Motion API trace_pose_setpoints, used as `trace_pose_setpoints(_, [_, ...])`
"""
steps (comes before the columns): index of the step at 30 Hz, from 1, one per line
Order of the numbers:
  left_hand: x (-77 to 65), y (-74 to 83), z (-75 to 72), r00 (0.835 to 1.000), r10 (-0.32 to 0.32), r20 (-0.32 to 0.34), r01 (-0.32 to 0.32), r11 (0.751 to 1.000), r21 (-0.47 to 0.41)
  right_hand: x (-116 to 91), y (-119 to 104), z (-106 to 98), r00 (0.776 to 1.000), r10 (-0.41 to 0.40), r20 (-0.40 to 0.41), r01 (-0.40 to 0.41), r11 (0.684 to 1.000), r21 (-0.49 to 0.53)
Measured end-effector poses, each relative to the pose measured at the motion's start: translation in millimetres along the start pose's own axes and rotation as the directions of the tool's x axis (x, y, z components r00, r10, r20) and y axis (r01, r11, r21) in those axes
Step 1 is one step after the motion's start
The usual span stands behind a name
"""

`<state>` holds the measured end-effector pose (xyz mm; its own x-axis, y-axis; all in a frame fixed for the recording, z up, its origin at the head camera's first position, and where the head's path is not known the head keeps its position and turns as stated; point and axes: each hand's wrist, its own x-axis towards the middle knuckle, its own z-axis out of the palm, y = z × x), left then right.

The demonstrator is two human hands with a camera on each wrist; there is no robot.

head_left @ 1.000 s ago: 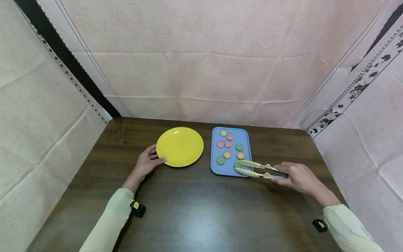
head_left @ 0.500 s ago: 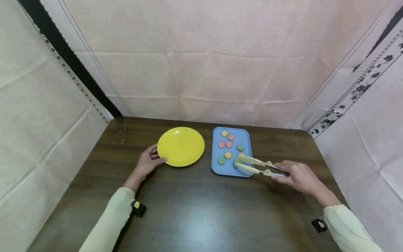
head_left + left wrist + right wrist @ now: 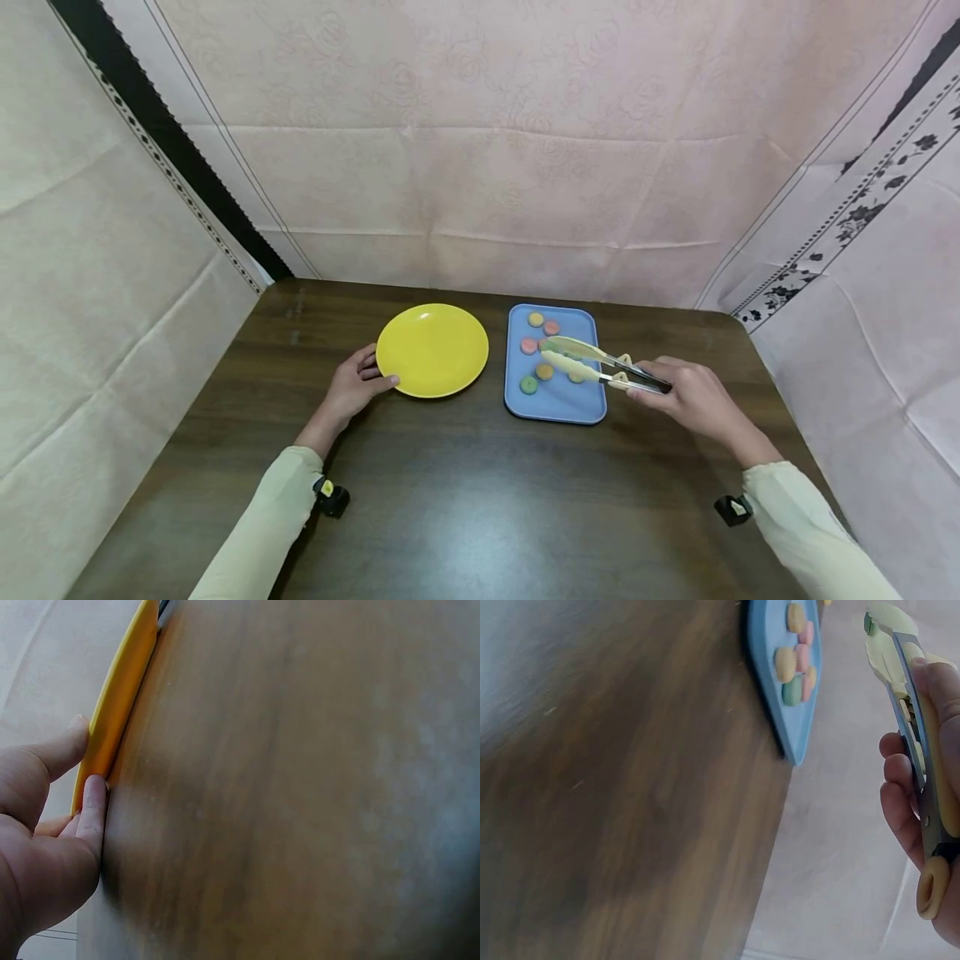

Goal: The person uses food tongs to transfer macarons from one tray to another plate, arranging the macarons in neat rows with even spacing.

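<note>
My left hand [image 3: 350, 387] holds the near left rim of a yellow plate [image 3: 431, 350]; in the left wrist view its thumb lies on the rim and its fingers sit low against the side. My right hand [image 3: 690, 396] grips kitchen tongs [image 3: 585, 350] with cream tips, raised over a blue tray [image 3: 558, 409]. Between the tong tips a green macaron [image 3: 869, 624] shows in the right wrist view. Several macarons lie on the tray, among them a green macaron [image 3: 528, 385], a yellow macaron [image 3: 544, 372] and a pink macaron [image 3: 528, 346]. The tongs partly cover others.
Plate and tray stand side by side near the far edge of a dark wooden table [image 3: 450, 492], with a narrow gap between them. Pale patterned cloth [image 3: 465, 183] hangs behind the table and along both sides.
The tongs have lifted a green macaron from the tray's near right corner and moved up and left across the tray. My left hand has kept its hold on the plate.
</note>
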<state>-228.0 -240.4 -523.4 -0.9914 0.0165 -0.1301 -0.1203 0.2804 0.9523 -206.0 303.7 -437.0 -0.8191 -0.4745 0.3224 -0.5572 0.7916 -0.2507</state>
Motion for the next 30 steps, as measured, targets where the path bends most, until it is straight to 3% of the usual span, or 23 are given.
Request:
trace_pose_setpoints(19, [-4.2, 3.3, -0.5, 1.0, 0.007, 0.017, -0.007, 1.0, -0.01, 66, -25, 1, 0.999, -0.042, 0.023, 0.041, 0.997, 0.066])
trace_pose_setpoints(30, [-3.7, 1.1, -1.7, 1.0, 0.006, 0.017, -0.005, 1.0, -0.015, 105, -38, 14, 0.997, -0.037, 0.074, 0.031, 0.996, 0.084])
